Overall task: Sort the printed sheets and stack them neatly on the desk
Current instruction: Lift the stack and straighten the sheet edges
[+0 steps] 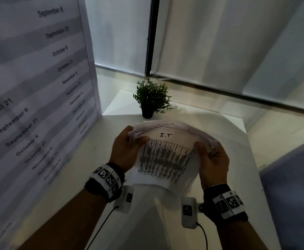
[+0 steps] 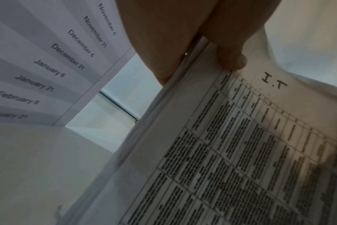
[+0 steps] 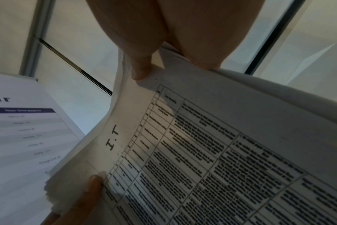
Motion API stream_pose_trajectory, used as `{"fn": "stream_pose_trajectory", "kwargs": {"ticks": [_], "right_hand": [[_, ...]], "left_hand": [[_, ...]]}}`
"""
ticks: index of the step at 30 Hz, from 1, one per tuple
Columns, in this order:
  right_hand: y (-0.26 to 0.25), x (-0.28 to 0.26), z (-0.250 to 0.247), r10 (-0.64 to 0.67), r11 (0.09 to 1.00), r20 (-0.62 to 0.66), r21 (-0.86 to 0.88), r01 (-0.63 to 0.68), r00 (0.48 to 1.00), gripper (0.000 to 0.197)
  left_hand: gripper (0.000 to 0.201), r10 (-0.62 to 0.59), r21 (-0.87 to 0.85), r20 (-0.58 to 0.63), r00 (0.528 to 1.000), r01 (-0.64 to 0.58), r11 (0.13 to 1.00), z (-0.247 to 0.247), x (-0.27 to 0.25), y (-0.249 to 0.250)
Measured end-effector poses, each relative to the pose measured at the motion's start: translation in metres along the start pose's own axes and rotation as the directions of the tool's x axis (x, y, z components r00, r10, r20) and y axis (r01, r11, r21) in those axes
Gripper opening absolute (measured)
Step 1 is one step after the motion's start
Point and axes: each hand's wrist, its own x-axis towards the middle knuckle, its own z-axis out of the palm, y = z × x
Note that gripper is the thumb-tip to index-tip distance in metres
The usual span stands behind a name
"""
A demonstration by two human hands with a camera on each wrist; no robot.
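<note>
A stack of printed sheets point(image 1: 165, 159) is held upright above the white desk point(image 1: 86, 186), bowed at its top edge. The front sheet point(image 2: 231, 152) carries a dense table and a handwritten "I.T" point(image 3: 113, 140). My left hand point(image 1: 125, 150) grips the stack's left side, thumb point(image 2: 231, 60) on the front. My right hand point(image 1: 213, 159) grips the right side, thumb point(image 3: 142, 70) pressed on the front page. The sheets' lower edge hangs just above the desk.
A large poster point(image 1: 30, 87) listing dates stands upright along the left. A small potted plant point(image 1: 152, 98) sits at the desk's back, just behind the stack. Window blinds point(image 1: 219, 42) run behind. A grey-blue object point(image 1: 291, 186) is at the right edge.
</note>
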Motion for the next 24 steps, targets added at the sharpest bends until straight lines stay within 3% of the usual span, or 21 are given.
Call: {"fn": "stream_pose_trajectory", "kwargs": {"ticks": [5, 8, 14, 24], "right_hand": [[-0.004, -0.006, -0.004, -0.032, 0.999, -0.003, 0.039, 0.032, 0.999, 0.023], [-0.007, -0.006, 0.006, -0.028, 0.999, -0.061, 0.012, 0.029, 0.998, 0.027], [-0.006, -0.001, 0.014, -0.043, 0.998, -0.159, -0.044, 0.037, 0.986, 0.015], [-0.01, 0.001, 0.02, -0.032, 0.995, -0.185, -0.098, 0.014, 0.982, 0.007]], "left_hand": [[0.031, 0.041, -0.1, 0.057, 0.998, -0.035, 0.994, 0.0, -0.015, 0.01], [0.043, 0.055, -0.121, -0.025, 0.998, -0.058, 0.991, 0.005, -0.016, 0.013], [0.021, -0.033, -0.183, -0.182, 0.983, -0.001, 0.983, 0.014, 0.001, 0.023], [0.022, -0.068, -0.145, -0.248, 0.966, 0.032, 0.989, 0.016, 0.003, 0.027]]}}
